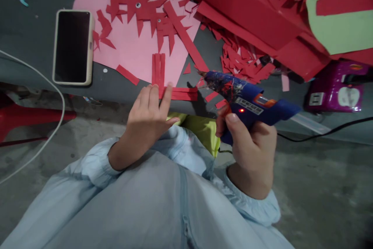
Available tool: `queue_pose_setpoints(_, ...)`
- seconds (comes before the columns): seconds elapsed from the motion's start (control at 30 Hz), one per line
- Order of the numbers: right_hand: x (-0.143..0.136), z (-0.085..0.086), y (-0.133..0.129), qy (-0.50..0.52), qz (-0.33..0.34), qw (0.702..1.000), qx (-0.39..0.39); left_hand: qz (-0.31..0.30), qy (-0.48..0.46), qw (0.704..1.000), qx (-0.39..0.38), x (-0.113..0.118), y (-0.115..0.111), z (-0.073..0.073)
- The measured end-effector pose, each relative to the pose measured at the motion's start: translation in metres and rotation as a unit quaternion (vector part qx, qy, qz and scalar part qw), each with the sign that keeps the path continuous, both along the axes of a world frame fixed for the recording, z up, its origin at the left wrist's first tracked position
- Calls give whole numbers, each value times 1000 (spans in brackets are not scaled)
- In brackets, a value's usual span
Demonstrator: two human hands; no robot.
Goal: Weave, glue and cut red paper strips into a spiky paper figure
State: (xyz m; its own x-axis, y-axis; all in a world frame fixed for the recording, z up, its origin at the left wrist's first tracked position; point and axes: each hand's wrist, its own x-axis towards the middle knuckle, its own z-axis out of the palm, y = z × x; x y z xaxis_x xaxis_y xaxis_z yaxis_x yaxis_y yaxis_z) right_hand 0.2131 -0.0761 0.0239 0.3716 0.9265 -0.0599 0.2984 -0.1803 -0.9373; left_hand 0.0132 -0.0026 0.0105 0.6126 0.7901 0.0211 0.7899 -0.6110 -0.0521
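My right hand [252,148] grips a blue hot glue gun [247,103], its small red light lit and its nozzle pointing left. Paper scraps and dried glue strands cling around the nozzle. With fingers stretched out, my left hand [150,115] presses on red paper strips [182,93] at the table's near edge. Some of these strips run sideways and others point away from me, meeting under my fingertips. The far ends lie on a pink paper sheet [128,47]. Red paper fish shapes [140,8] with googly eyes lie on that sheet.
A phone [72,47] lies at the left of the dark table [23,35], near a white cable [55,86]. Folded red card [247,8] and shredded red paper [244,60] fill the upper right. A purple power box [335,89] sits at the right edge.
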Motion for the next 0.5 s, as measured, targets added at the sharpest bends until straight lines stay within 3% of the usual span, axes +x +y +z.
queue_pose_setpoints(0.5, 2, -2, -9, 3, 9, 1000, -8, 3, -25, 1000, -8, -2, -3, -10)
